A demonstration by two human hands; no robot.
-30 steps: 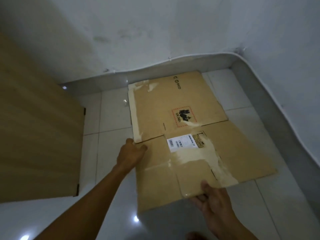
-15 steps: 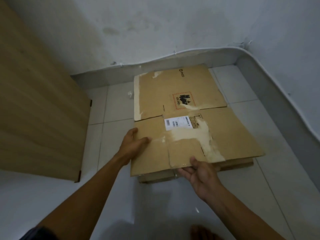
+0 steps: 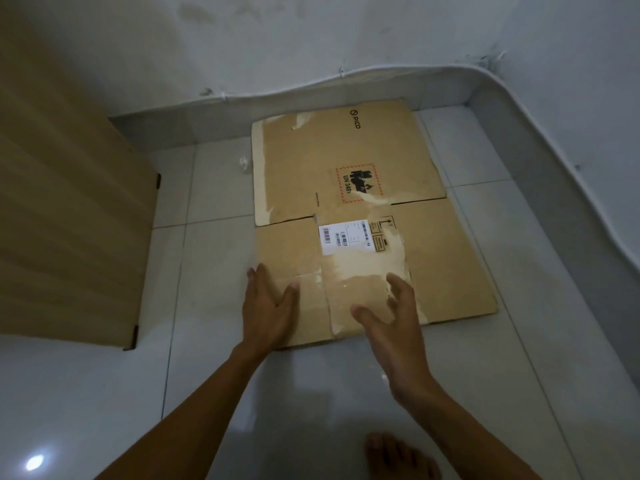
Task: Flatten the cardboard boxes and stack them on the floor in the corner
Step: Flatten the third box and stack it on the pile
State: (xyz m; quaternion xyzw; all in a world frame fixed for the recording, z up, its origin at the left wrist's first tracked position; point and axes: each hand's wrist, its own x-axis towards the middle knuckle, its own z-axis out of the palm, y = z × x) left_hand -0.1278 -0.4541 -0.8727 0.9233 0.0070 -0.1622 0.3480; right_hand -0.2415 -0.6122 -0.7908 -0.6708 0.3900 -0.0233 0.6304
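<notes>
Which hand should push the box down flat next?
Probably the left hand: it already lies palm-down on the near left part of the flattened box. The right hand hangs open above the near edge, fingers spread.

Flattened brown cardboard box [image 3: 360,216] lies flat on the tiled floor [image 3: 214,258] (white label up), in the far corner.

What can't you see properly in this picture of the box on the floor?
- White label, head view: print too small to read.
- Under the flattened box: whether more boxes lie beneath is hidden by the cardboard itself.
- Wooden panel: cut off by the left edge.
- Bare foot: cut off by the bottom edge.
</notes>
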